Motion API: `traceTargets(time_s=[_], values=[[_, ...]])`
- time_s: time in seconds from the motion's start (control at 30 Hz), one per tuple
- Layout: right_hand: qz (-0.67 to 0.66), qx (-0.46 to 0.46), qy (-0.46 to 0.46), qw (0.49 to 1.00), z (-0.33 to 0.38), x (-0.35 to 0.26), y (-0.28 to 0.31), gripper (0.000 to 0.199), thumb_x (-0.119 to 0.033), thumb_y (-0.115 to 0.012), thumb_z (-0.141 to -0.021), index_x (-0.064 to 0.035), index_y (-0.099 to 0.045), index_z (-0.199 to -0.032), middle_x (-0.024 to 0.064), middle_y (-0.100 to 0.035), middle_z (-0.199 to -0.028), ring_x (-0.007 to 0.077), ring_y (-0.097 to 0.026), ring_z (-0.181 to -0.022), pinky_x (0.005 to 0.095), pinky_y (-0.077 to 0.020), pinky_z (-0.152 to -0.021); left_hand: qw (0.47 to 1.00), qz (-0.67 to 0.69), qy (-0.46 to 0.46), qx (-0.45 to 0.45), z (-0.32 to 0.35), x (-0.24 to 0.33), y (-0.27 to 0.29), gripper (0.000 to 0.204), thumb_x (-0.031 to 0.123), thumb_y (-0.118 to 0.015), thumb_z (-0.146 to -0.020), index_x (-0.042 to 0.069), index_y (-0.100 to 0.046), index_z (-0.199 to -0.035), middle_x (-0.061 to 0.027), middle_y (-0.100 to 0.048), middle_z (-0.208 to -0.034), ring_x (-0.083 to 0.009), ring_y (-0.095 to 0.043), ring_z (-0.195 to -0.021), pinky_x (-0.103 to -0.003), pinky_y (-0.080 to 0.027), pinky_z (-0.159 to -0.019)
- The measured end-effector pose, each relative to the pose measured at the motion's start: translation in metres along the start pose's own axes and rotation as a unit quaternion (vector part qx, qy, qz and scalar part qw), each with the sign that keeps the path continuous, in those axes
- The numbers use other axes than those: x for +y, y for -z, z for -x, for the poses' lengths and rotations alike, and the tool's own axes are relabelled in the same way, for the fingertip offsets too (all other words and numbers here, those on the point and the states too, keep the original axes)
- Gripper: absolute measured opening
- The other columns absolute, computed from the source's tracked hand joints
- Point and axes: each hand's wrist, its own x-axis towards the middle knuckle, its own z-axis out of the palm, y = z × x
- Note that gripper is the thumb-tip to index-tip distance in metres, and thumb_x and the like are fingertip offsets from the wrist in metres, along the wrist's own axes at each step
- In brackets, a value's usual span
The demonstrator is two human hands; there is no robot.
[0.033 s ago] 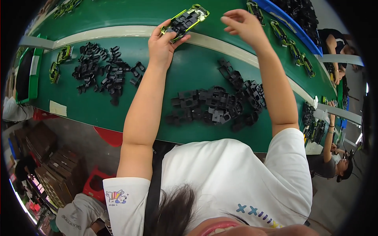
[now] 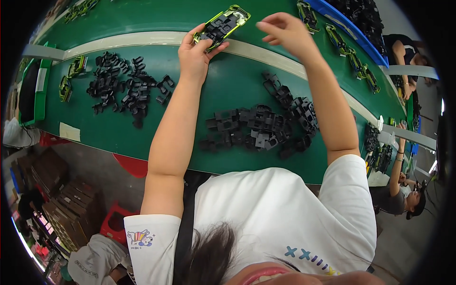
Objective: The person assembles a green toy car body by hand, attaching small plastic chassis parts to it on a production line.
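My left hand (image 2: 194, 53) is closed on a yellow-green toy car body (image 2: 222, 27) with a black interior piece in it, held tilted above the far part of the green bench. Fingers and thumb grip its near end and sides. To the right of the car body and apart from it, my right hand (image 2: 287, 37) hangs in the air. Its fingers are loosely bent and apart, with nothing visible in them. Below my hands lie a pile of small black seat-like parts (image 2: 128, 85) on the left and a heap of larger black frame-like parts (image 2: 261, 124) on the right.
Two more yellow-green car bodies (image 2: 71, 76) lie at the left, near a green bin (image 2: 42, 90). Beyond the pale divider strip (image 2: 142, 38), several others (image 2: 351, 57) rest beside a blue tray (image 2: 346, 28) of black parts. Co-workers (image 2: 403, 57) work at the right.
My right hand has moved slightly left, closer to the car body. The left hand and the car body have stayed nearly still.
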Motion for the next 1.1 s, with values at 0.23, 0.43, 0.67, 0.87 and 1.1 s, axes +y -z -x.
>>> traceTargets(time_s=[0.23, 0.43, 0.67, 0.87, 1.1], values=[[0.253, 0.084, -0.015, 0.964, -0.030, -0.038, -0.071, 0.085, -0.069, -0.064, -0.062, 0.0108, -0.057, -0.092, 0.0192, -0.066, -0.082, 0.0302, -0.066, -0.079, 0.0348, -0.0523, -0.069, 0.984, -0.144, -0.101, -0.027, 0.019, -0.018, -0.023, 0.045, -0.005, -0.055, -0.085, -0.003, -0.036, -0.127, -0.0145, -0.046, -0.124, -0.0258, -0.057, -0.105, -0.041, -0.054, -0.087], [0.285, 0.043, -0.047, 0.956, -0.070, -0.027, -0.045, 0.080, -0.056, -0.065, -0.058, 0.0102, -0.059, -0.103, 0.0224, -0.064, -0.098, 0.0313, -0.064, -0.090, 0.0344, -0.0520, -0.074, 0.993, -0.082, -0.053, -0.070, 0.022, -0.019, -0.029, 0.067, -0.002, -0.057, -0.085, 0.003, -0.019, -0.140, -0.0197, -0.025, -0.141, -0.0323, -0.053, -0.113, -0.042, -0.053, -0.086], [0.454, 0.103, -0.108, 0.879, -0.129, 0.003, 0.022, 0.061, -0.050, -0.065, -0.067, -0.0053, -0.062, -0.108, 0.0154, -0.065, -0.106, 0.0290, -0.064, -0.097, 0.0392, -0.0514, -0.081, 0.999, -0.038, 0.002, -0.004, 0.009, -0.018, -0.010, 0.056, 0.004, -0.054, -0.086, 0.005, -0.027, -0.135, -0.0199, -0.037, -0.132, -0.0336, -0.057, -0.107, -0.040, -0.053, -0.082], [0.454, 0.080, -0.131, 0.878, -0.138, 0.026, 0.039, 0.084, -0.057, -0.067, -0.065, 0.0072, -0.051, -0.117, 0.0269, -0.060, -0.111, 0.0354, -0.059, -0.105, 0.0411, -0.0462, -0.090, 1.000, -0.005, 0.018, -0.002, 0.011, -0.019, -0.007, 0.032, 0.005, -0.057, -0.085, -0.002, -0.048, -0.115, -0.0141, -0.052, -0.114, -0.0233, -0.062, -0.092, -0.032, -0.054, -0.075], [0.267, 0.008, -0.036, 0.963, -0.215, -0.136, -0.110, 0.054, -0.033, -0.071, -0.078, -0.0002, -0.053, -0.116, 0.0133, -0.062, -0.094, 0.0213, -0.063, -0.085, 0.0325, -0.0520, -0.071, 0.998, -0.051, 0.028, 0.031, 0.011, -0.024, 0.003, 0.019, 0.010, -0.063, -0.082, -0.002, -0.058, -0.097, -0.0083, -0.062, -0.087, -0.0130, -0.063, -0.072, -0.025, -0.051, -0.063]])
